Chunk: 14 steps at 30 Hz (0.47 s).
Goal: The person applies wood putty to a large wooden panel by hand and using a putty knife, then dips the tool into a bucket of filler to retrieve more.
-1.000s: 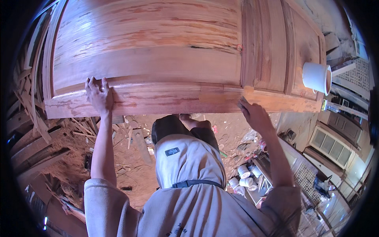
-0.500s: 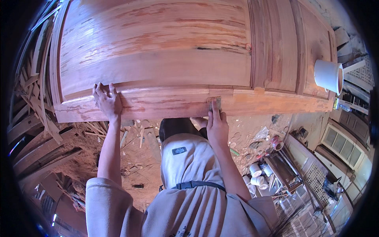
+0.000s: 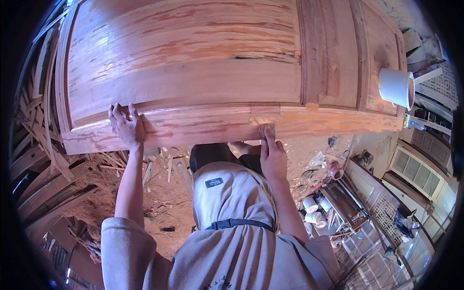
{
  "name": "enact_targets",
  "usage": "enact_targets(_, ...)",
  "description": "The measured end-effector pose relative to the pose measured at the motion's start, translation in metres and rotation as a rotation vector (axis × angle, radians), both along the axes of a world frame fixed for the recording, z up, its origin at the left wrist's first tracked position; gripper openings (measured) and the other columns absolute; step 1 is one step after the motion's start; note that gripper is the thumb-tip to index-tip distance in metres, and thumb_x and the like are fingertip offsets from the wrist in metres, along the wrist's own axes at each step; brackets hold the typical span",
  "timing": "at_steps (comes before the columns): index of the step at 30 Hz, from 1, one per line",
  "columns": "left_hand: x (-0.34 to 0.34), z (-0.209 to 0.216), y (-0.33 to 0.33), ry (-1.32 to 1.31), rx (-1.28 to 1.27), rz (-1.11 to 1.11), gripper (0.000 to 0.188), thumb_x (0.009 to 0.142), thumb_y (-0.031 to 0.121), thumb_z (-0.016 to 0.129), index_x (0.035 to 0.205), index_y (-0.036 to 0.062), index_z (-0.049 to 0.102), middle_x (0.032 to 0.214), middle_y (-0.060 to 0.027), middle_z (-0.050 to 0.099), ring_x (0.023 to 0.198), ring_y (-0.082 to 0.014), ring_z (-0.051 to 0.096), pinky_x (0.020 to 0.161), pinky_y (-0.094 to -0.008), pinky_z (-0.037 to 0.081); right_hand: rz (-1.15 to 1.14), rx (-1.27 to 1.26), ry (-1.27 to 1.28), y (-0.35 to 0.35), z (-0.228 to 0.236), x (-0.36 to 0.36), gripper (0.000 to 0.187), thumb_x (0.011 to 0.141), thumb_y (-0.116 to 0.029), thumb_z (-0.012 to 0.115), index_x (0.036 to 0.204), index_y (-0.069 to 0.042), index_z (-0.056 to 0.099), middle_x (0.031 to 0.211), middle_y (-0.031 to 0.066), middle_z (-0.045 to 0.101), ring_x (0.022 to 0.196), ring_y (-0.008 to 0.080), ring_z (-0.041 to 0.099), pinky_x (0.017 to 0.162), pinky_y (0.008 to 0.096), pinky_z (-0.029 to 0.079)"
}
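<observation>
A wooden panelled door (image 3: 188, 77) lies flat before me, its near rail (image 3: 193, 123) streaked with reddish-brown marks. My right hand (image 3: 274, 158) grips a small flat scraper (image 3: 267, 130) at the rail's front edge, the index finger stretched along it. Just beyond the blade lies a fresh smear of orange filler (image 3: 261, 120). More orange paste (image 3: 314, 116) coats the rail to the right. Over the rail's left part, my left hand (image 3: 127, 126) rests with its fingers apart and curled onto the panel's moulding; it holds nothing.
On the door's right end lies a white bucket (image 3: 396, 88), tipped on its side, its mouth to the right. Scrap wood strips (image 3: 46, 130) pile up at the left. White tubs (image 3: 311, 205) and a framed panel (image 3: 418, 174) stand on the littered floor at the right.
My right hand has drawn the scraper slightly toward me, to the rail's front edge, and an orange smear now shows behind it. The left hand stays on the rail. The view shifts slightly.
</observation>
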<state>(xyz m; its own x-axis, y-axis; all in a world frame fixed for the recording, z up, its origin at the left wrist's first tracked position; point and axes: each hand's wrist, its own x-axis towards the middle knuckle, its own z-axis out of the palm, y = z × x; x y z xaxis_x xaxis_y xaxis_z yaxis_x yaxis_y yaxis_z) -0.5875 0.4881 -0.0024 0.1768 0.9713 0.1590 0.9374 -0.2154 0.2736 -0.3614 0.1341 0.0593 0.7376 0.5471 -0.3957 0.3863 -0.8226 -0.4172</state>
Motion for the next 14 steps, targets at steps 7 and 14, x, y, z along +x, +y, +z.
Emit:
enact_targets(7, -0.004, -0.007, 0.006, -0.026, 0.014, -0.016, 0.060, 0.096, 0.049, 0.056, 0.136, 0.0049, 0.052, 0.148, -0.0185, 0.045, 0.139, -0.0345, 0.041, 0.114, -0.0496, 0.029, -0.057, 0.125, -0.133, -0.002, -0.016, 0.010, 0.049, 0.101, -0.020, 0.054, 0.148, -0.026, 0.047, 0.091, 0.0254, 0.060, 0.078, 0.0468, 0.065, 0.065, 0.0537, 0.054)
enact_targets(14, -0.006, -0.009, 0.003, -0.008, 0.029, -0.010, 0.060, 0.095, 0.051, 0.057, 0.136, 0.0069, 0.053, 0.150, -0.0173, 0.044, 0.139, -0.0345, 0.041, 0.114, -0.0493, 0.028, -0.093, 0.076, 0.002, -0.010, 0.004, 0.031, 0.052, 0.100, -0.017, 0.057, 0.150, -0.026, 0.044, 0.097, 0.0267, 0.062, 0.082, 0.0467, 0.066, 0.067, 0.0531, 0.055)
